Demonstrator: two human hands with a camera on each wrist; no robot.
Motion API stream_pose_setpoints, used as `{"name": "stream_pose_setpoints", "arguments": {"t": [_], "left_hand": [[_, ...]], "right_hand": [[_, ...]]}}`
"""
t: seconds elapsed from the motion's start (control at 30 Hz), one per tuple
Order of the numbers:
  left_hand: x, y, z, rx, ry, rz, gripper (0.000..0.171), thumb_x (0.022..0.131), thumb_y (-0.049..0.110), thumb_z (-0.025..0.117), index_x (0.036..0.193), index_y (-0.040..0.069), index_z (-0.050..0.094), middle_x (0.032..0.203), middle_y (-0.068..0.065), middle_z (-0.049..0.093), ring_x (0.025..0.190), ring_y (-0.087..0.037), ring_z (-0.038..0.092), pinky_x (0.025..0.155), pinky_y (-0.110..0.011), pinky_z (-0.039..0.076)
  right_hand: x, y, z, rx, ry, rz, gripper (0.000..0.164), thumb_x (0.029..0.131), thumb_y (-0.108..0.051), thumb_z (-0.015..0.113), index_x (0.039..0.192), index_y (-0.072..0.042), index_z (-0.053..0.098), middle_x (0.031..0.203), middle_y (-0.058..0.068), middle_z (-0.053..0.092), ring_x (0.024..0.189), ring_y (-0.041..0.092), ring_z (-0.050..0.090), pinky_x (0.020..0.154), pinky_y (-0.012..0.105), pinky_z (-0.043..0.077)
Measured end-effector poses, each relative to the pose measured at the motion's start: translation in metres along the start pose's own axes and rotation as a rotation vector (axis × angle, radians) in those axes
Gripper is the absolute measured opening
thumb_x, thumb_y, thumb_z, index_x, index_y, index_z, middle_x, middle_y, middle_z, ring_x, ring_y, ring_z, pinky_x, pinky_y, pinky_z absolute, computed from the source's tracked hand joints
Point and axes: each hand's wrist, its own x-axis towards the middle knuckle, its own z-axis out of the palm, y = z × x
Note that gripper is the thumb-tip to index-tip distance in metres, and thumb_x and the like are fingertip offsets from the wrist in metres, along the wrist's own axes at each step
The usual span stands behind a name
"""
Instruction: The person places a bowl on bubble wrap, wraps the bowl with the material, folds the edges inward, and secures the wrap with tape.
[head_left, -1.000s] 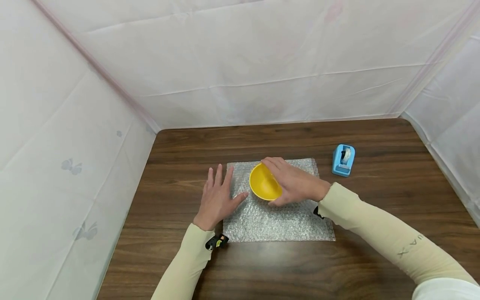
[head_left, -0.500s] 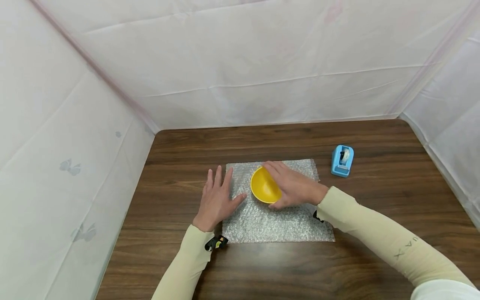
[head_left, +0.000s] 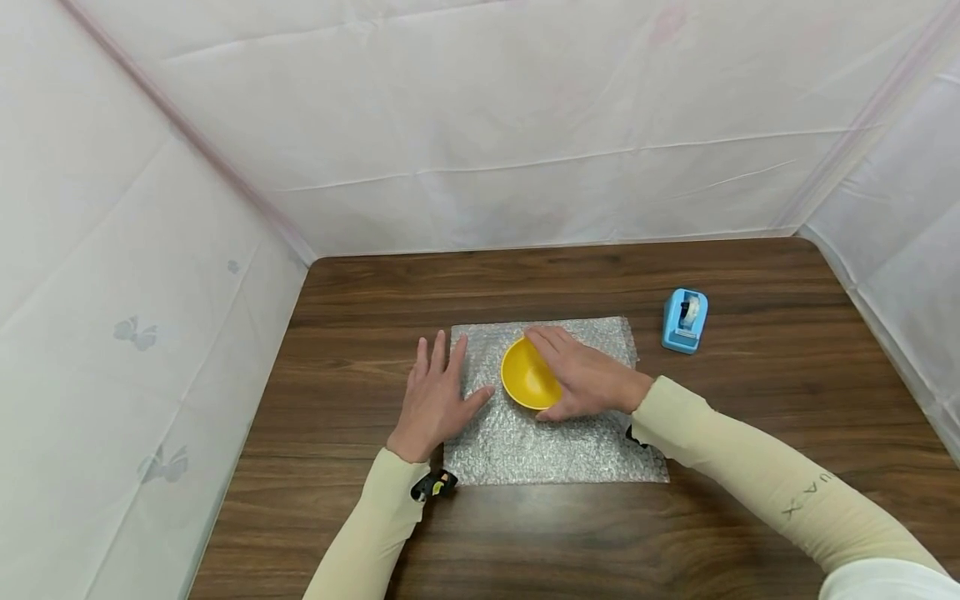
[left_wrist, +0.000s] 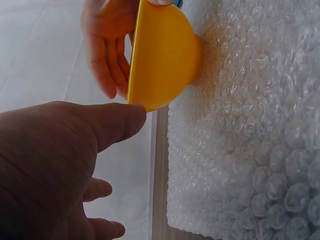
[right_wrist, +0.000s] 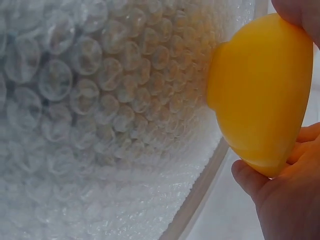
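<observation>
A yellow bowl stands mouth up on a sheet of bubble wrap in the head view. My right hand grips it across the rim, thumb at the near side and fingers at the far side. The bowl's foot meets the wrap in the right wrist view, where the bowl shows from the side. My left hand is spread over the wrap's left edge and holds nothing. Its thumb points at the bowl, and a gap between them shows in the head view.
A blue tape dispenser with a roll in it stands on the dark wooden table, right of the wrap and farther back. Pale sheeting walls in the table at the back and both sides.
My right hand has shifted the bowl slightly toward me on the wrap over the last second, still gripping it. The left hand keeps nearly the same place.
</observation>
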Motion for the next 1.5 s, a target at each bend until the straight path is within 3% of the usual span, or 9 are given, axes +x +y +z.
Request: {"name": "stream_pose_setpoints", "arguments": {"t": [0.4,0.8,1.13,1.5], "left_hand": [[0.0,-0.001,0.003,0.001,0.011,0.016,0.089,0.097,0.05,0.069,0.166,0.012,0.028,0.173,-0.023,0.016,0.161,-0.049,0.008,0.123,-0.069,0.026],[0.002,0.0,0.002,0.0,-0.009,0.002,0.089,0.097,0.05,0.068,0.166,0.013,0.026,0.174,-0.021,0.014,0.162,-0.047,0.005,0.124,-0.069,0.024],[0.003,0.0,0.004,0.02,0.004,0.037,0.083,0.1,0.05,0.063,0.164,0.009,0.031,0.173,-0.023,0.017,0.161,-0.05,0.01,0.125,-0.067,0.024],[0.004,0.005,0.008,0.007,-0.048,0.011,0.083,0.103,0.061,0.05,0.168,0.018,0.022,0.176,-0.017,0.008,0.163,-0.045,0.002,0.127,-0.066,0.018]], "right_hand": [[-0.002,0.001,0.005,-0.004,0.003,0.0,0.124,0.073,-0.053,0.09,0.161,0.002,0.024,0.165,0.021,0.034,0.149,0.036,0.04,0.12,0.051,0.043],[-0.004,0.003,0.005,-0.011,-0.018,0.002,0.128,0.076,-0.058,0.088,0.163,0.004,0.019,0.169,0.023,0.027,0.155,0.038,0.033,0.125,0.052,0.035],[-0.007,0.004,0.004,-0.025,-0.043,-0.014,0.134,0.075,-0.068,0.084,0.164,0.004,0.014,0.173,0.023,0.018,0.161,0.038,0.022,0.129,0.053,0.025],[-0.015,0.009,0.0,-0.027,-0.039,-0.014,0.133,0.075,-0.07,0.083,0.167,-0.003,0.013,0.176,0.016,0.012,0.163,0.035,0.015,0.13,0.055,0.022]]}}
